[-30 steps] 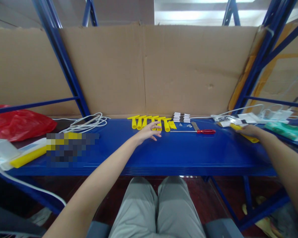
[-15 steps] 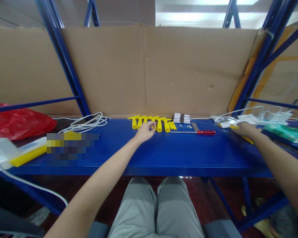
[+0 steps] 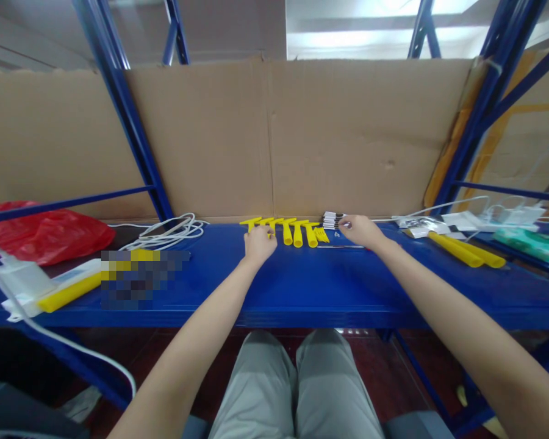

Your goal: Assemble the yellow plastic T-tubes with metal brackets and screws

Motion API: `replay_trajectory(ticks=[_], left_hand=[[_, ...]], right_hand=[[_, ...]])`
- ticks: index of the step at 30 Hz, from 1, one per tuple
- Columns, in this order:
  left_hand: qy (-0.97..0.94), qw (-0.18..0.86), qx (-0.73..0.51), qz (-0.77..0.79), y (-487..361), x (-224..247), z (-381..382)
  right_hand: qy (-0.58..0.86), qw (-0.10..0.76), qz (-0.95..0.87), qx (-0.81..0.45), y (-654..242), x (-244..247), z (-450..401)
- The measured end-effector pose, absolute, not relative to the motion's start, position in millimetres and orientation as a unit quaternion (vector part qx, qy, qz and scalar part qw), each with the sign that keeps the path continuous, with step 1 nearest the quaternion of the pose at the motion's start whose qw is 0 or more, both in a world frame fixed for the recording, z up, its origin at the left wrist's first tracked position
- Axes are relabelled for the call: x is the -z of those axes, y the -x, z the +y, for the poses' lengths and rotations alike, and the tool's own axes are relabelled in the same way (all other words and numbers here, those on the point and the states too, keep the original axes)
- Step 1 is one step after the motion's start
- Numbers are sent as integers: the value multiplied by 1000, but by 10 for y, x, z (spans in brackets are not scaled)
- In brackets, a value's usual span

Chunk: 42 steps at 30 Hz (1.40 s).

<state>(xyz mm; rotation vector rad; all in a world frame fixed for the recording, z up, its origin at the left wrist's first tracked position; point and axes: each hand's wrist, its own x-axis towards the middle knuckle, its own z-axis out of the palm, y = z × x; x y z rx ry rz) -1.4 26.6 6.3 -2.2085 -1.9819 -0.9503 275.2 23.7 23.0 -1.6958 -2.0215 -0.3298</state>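
Note:
My left hand [image 3: 260, 244] is over the left part of a row of yellow T-shaped plastic pieces [image 3: 297, 235], its fingers curled down among them. It covers parts of the leftmost ones, and whatever it grips is hidden. My right hand [image 3: 361, 231] has its thumb and fingertips pinched together at the right edge of a small stack of white pieces with dark bands [image 3: 329, 221]. I cannot make out what, if anything, is in that pinch. Small yellow pieces [image 3: 321, 235] lie between the T-shaped row and the stack. A thin metal screwdriver shaft [image 3: 341, 247] lies below, its handle mostly covered by my right hand.
Two yellow tubes [image 3: 466, 251] lie at the right beside clear plastic packaging [image 3: 427, 226] and a green-white packet [image 3: 528, 246]. On the left are a coiled white cable [image 3: 178, 231], a red bag [image 3: 46, 231] and a white power adapter [image 3: 22, 281]. Cardboard [image 3: 201, 140] stands behind the blue shelf [image 3: 302, 286].
My right hand has left the yellow tubes at the right and come left to the white stack. My left hand has moved slightly left along the yellow row.

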Motion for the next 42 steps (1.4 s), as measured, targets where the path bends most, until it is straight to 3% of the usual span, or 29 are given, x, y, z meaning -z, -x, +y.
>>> replay_trajectory(ticks=[11, 42], left_hand=[[603, -32, 260, -753, 292, 59, 432], [547, -17, 271, -792, 321, 112, 519]], right_hand=[[590, 338, -732, 44, -2719, 78, 373], [621, 296, -725, 0, -2674, 94, 302]])
